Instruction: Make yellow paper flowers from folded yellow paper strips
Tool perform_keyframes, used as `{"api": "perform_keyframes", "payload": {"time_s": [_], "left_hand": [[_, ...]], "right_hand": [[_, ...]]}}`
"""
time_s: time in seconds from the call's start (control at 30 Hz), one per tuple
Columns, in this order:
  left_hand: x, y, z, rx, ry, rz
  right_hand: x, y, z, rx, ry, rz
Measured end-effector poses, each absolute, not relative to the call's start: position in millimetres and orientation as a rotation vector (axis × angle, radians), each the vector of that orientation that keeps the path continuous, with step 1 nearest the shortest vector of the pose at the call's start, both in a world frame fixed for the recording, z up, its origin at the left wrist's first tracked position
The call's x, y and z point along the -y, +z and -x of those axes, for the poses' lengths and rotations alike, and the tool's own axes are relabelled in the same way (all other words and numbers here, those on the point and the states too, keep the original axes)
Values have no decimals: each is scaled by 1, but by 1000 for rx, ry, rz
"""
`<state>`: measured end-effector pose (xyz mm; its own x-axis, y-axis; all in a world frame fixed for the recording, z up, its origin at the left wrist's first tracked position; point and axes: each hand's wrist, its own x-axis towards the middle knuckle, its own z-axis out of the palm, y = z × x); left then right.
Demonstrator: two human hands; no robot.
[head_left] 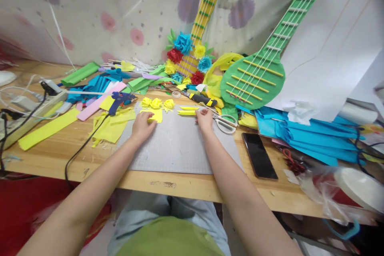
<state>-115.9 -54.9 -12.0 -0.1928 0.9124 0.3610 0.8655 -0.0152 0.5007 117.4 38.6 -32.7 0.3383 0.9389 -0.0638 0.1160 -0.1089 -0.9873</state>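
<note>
Yellow paper square [155,115] lies at the far edge of the grey cutting mat [177,148]. The left hand [143,124] rests on its near side, fingers loosely bent and lying on the sheet rather than pinching it. The right hand [205,120] is also at the mat's far edge, fingers curled downward just below two yellow strips [187,110]; whether it grips anything I cannot tell. Scissors [225,124] lie just beside that hand, toward the table's right end. Three small yellow paper flowers [156,103] sit in a row just beyond the square. A blue glue gun [120,99] stands off the mat's far left corner among yellow scraps, its black cord running to the table's near edge. A dark phone [259,155] lies near the mat's right edge. Along the table's far edge lean a green paper guitar [253,82] and a yellow guitar [192,54] decked with paper flowers.
</note>
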Motion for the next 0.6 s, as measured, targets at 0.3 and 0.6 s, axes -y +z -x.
{"api": "perform_keyframes", "payload": {"time_s": [0.3, 0.6], "left_hand": [[37, -5, 133, -2036, 432, -2421], [38, 0, 132, -2161, 594, -2176]], "right_hand": [[-11, -33, -131, 1300, 1166, 1384], [5, -29, -141, 1273, 1294, 1100]]}}
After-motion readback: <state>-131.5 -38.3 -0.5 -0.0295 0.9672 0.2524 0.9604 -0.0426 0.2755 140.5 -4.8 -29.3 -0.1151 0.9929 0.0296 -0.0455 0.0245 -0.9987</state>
